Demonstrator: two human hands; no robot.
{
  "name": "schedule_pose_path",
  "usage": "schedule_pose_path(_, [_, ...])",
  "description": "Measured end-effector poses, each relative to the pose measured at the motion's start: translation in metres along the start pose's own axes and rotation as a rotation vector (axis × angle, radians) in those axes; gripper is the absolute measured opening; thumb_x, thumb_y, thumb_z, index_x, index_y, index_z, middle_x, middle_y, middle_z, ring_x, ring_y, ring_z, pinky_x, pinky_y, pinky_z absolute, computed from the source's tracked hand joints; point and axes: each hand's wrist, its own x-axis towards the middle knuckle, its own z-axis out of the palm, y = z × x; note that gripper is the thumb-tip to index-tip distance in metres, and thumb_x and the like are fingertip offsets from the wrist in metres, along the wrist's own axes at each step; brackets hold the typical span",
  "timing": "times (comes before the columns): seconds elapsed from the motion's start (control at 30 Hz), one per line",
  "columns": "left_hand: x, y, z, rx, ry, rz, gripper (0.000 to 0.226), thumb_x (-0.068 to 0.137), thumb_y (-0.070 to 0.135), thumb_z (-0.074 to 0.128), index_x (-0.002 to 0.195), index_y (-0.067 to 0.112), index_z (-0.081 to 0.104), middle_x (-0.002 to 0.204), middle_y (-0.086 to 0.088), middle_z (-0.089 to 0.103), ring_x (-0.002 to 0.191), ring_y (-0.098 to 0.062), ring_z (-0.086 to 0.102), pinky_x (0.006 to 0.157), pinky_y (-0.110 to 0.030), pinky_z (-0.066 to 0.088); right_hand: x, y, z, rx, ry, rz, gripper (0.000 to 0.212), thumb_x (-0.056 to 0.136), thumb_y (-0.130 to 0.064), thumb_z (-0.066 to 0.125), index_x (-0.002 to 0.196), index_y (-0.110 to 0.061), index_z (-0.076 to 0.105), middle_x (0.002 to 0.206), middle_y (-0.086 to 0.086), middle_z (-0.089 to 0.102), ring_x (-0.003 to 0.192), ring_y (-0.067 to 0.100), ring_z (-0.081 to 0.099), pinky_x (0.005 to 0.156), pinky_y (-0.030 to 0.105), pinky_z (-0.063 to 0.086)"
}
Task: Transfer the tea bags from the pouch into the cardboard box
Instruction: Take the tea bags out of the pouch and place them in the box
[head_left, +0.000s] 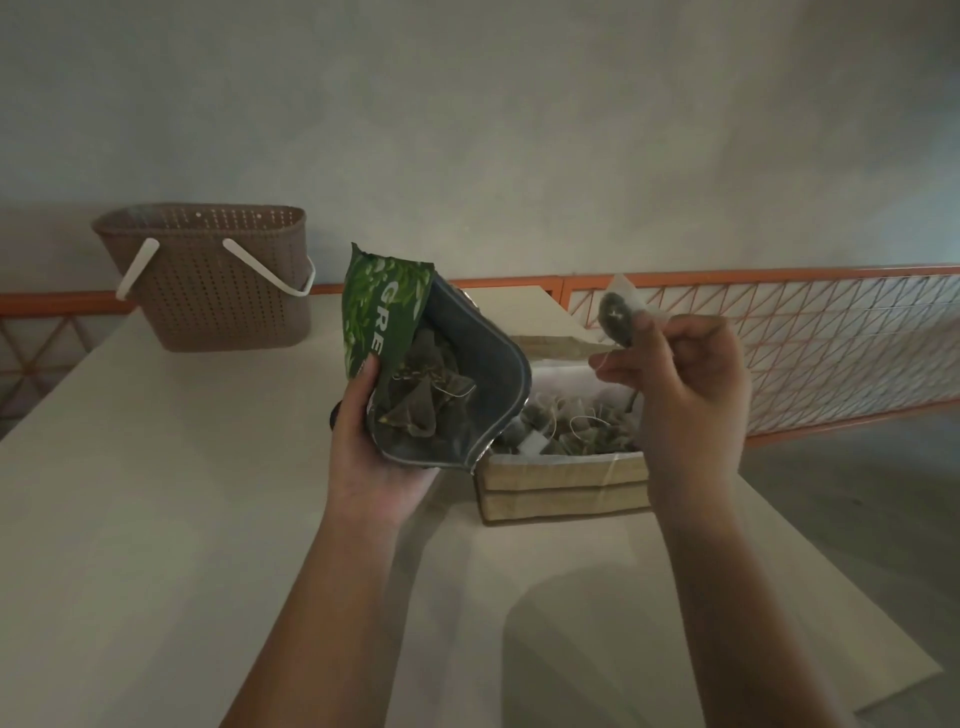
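My left hand (371, 457) grips a green foil pouch (483, 374) from below, its mouth spread wide toward me. Several pyramid tea bags (423, 397) lie inside it. Just right of the pouch sits an open cardboard box (561, 480) on the table, with several tea bags (576, 428) and their strings piled in it. My right hand (680, 379) is raised above the box's right side and pinches one tea bag (618, 317) between thumb and fingers, its paper tag sticking up.
A brown perforated plastic basket (218, 275) with white handles stands at the table's back left. The pale table (182, 493) ends at an orange wire-mesh railing (805, 343) along the back and right. The box's flap (524, 312) stands open behind it.
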Motion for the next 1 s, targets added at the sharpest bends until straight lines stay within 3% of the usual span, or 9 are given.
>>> schedule_pose_path(0.17, [-0.003,-0.005,0.004,-0.009,0.002,0.022,0.069,0.091,0.044,0.063,0.154,0.02,0.046,0.159,-0.007,0.046,0.147,-0.032,0.042,0.124,-0.056,0.026,0.029,0.002,-0.003,-0.071,-0.058,-0.005,0.007,0.093,-0.005,0.063,0.093,-0.009,0.057,0.103,0.018,0.067,0.082,0.028,0.073,0.07,0.031,0.059])
schedule_pose_path(0.37, [-0.008,-0.006,0.013,-0.03,0.027,0.041,0.068,0.091,0.042,0.058,0.154,0.019,0.046,0.16,-0.007,0.045,0.148,-0.031,0.04,0.122,-0.052,0.029,0.038,0.028,-0.009,-0.253,-0.159,0.08,0.012,0.097,-0.006,0.056,0.108,-0.009,0.053,0.103,0.004,0.061,0.081,0.019,0.073,0.071,0.027,0.06])
schedule_pose_path(0.47, [-0.009,-0.005,0.014,-0.038,0.038,0.031,0.067,0.091,0.042,0.059,0.152,0.018,0.048,0.161,-0.006,0.043,0.15,-0.03,0.037,0.121,-0.049,0.031,0.031,0.046,-0.016,-0.58,-0.263,0.078,0.009,0.098,-0.018,0.055,0.106,-0.02,0.058,0.102,-0.007,0.064,0.084,-0.002,0.063,0.075,0.014,0.053])
schedule_pose_path(0.57, [-0.01,-0.005,0.014,-0.027,0.014,0.015,0.07,0.083,0.041,0.072,0.147,0.017,0.055,0.159,-0.006,0.044,0.151,-0.029,0.034,0.122,-0.048,0.031,0.02,0.049,-0.014,-0.665,-0.318,0.032,0.011,0.099,-0.03,0.052,0.102,-0.027,0.062,0.094,-0.02,0.06,0.083,-0.015,0.056,0.067,0.002,0.042])
schedule_pose_path(0.63, [-0.009,-0.006,0.015,-0.038,0.013,0.014,0.071,0.081,0.04,0.076,0.145,0.017,0.056,0.159,-0.005,0.045,0.151,-0.029,0.035,0.123,-0.048,0.028,0.013,0.044,-0.008,-0.585,-0.26,-0.011,0.01,0.098,-0.029,0.053,0.099,-0.028,0.062,0.097,-0.017,0.061,0.09,-0.007,0.057,0.071,0.004,0.042])
schedule_pose_path(0.73, [-0.008,-0.007,0.016,-0.046,0.05,0.03,0.065,0.09,0.042,0.063,0.15,0.019,0.053,0.159,-0.007,0.046,0.148,-0.03,0.041,0.124,-0.05,0.028,-0.005,0.035,0.008,-0.508,-0.255,-0.1,0.005,0.093,-0.029,0.06,0.093,-0.027,0.064,0.102,-0.015,0.053,0.097,0.002,0.054,0.079,0.013,0.044])
schedule_pose_path(0.83, [-0.011,-0.008,0.023,-0.048,0.093,0.025,0.062,0.091,0.044,0.059,0.148,0.019,0.055,0.152,-0.011,0.054,0.141,-0.029,0.05,0.117,-0.046,0.04,-0.025,0.032,0.027,-0.552,-0.285,-0.256,0.006,0.087,-0.027,0.07,0.086,-0.021,0.069,0.089,-0.014,0.048,0.085,0.0,0.049,0.073,0.011,0.039])
schedule_pose_path(0.93, [-0.013,-0.006,0.027,-0.07,0.125,0.015,0.058,0.087,0.044,0.059,0.137,0.014,0.063,0.134,-0.01,0.066,0.118,-0.025,0.065,0.091,-0.036,0.06,-0.035,0.036,0.047,-0.681,-0.386,-0.39,0.008,0.084,-0.027,0.073,0.087,-0.02,0.074,0.079,-0.008,0.056,0.077,0.009,0.055,0.07,0.028,0.049])
schedule_pose_path(1.0, [-0.015,-0.005,0.027,-0.074,0.156,0.002,0.062,0.088,0.045,0.06,0.142,0.015,0.059,0.139,-0.009,0.063,0.126,-0.023,0.062,0.097,-0.033,0.056,-0.038,0.038,0.059,-0.923,-0.445,-0.408,0.02,0.085,-0.04,0.068,0.093,-0.023,0.075,0.085,-0.003,0.064,0.086,0.019,0.057,0.081,0.037,0.048])
